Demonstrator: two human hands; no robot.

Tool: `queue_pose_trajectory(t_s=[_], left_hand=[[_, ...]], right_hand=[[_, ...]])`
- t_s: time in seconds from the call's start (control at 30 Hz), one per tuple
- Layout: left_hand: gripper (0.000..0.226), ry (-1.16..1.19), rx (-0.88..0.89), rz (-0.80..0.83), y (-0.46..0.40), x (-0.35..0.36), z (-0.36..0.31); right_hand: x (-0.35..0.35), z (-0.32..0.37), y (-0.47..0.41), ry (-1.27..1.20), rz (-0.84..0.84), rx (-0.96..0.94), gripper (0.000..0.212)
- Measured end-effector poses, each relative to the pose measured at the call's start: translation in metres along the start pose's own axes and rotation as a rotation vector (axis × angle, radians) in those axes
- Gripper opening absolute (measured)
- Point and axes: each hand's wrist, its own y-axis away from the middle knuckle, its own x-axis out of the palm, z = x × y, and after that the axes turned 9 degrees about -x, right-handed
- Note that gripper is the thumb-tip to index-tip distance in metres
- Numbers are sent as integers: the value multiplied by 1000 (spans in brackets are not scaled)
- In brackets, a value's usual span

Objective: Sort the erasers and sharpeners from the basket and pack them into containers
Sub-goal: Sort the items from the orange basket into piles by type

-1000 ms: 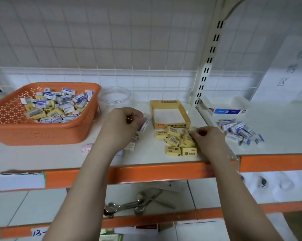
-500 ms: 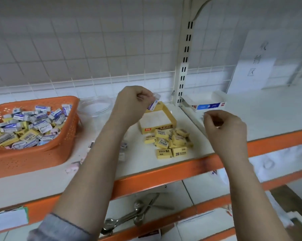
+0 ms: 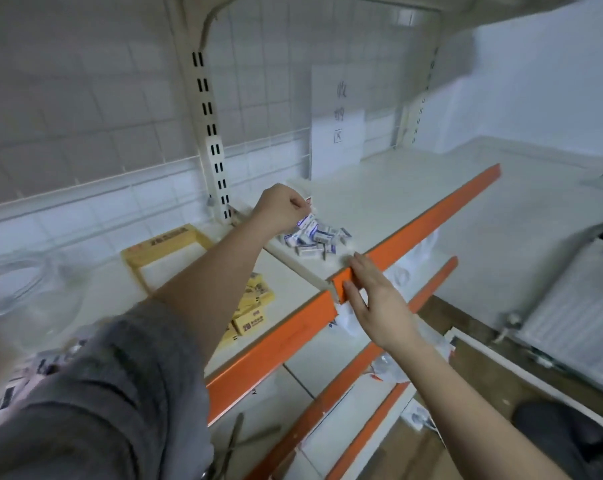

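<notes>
Two hands are working across the shelf joint now: the left hand [image 3: 282, 211], which half a second ago was lifted over the yellow tray [image 3: 168, 252], is pinching one blue-and-white eraser [image 3: 304, 221] right above the blue-and-white pile [image 3: 315, 239], so the drop looks imminent and that sort step nearly done. Left of it a clear jar [image 3: 30, 292] is sitting blurred, the yellow erasers [image 3: 250, 306] are lying loose by the tray; the right hand [image 3: 373, 299], flat-fingered and empty, is resting on the orange shelf edge [image 3: 428, 221], no longer raised. The basket is sitting out of view, nothing blocking the drop.
</notes>
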Motion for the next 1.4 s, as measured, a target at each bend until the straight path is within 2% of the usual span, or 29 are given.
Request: queue_pose_trajectory(t_s=[0.17, 0.4, 0.63, 0.77, 0.87, 0.97, 1.17, 1.4], left_hand=[[18, -80, -37, 42, -20, 16, 6], [15, -86, -60, 18, -27, 14, 9], [21, -121, -89, 61, 6, -13, 1], [19, -53, -100, 23, 46, -39, 1], [20, 22, -96, -71, 88, -68, 12], [19, 46, -99, -221, 133, -107, 39], [16, -63, -133, -400, 231, -205, 115], [17, -183, -279, -561, 345, -303, 197]], right_hand=[[2, -4, 0, -87, -26, -3, 45], [-1, -5, -3, -89, -53, -1, 42], [-6, 5, -11, 36, -26, 31, 38], [-11, 26, -23, -12, -10, 103, 37], [-13, 63, -33, -29, -60, 116, 43], [-8, 109, -42, -62, -98, 96, 39], [30, 236, -41, -214, -185, -50, 30], [86, 390, -42, -326, -64, -233, 28]])
